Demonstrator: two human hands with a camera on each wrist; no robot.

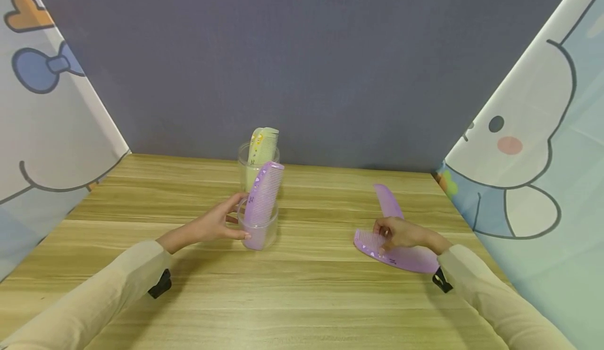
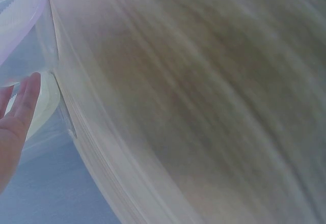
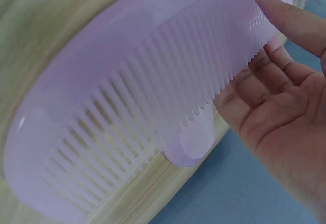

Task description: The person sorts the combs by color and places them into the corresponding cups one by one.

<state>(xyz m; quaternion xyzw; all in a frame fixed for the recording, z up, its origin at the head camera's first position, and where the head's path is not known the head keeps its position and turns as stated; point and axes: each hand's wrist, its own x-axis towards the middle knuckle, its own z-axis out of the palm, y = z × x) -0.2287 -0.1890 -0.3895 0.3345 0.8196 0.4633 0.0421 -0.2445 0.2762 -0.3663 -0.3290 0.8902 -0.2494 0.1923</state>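
Comb (image 1: pixel 411 261) is held by right hand (image 1: pixel 400 232), cup (image 1: pixel 271 232) by left hand (image 1: pixel 219 224), wood-grain table (image 1: pixel 302 303) fronting grey wall (image 1: pixel 321 67).

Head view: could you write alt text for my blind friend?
A person's right hand pinches a purple comb at a wooden table. The left hand holds a clear cup with a leaning comb; a second cup behind holds at least one yellow comb.

1. Looks like a screened-off tabletop booth; home or studio, can't tell.
2. Wood-grain tabletop (image 1: pixel 306 308), plain dark panel (image 1: pixel 302 67) far side.
3. Cartoon-print sheets left (image 1: pixel 47 124) and right (image 1: pixel 566 282).
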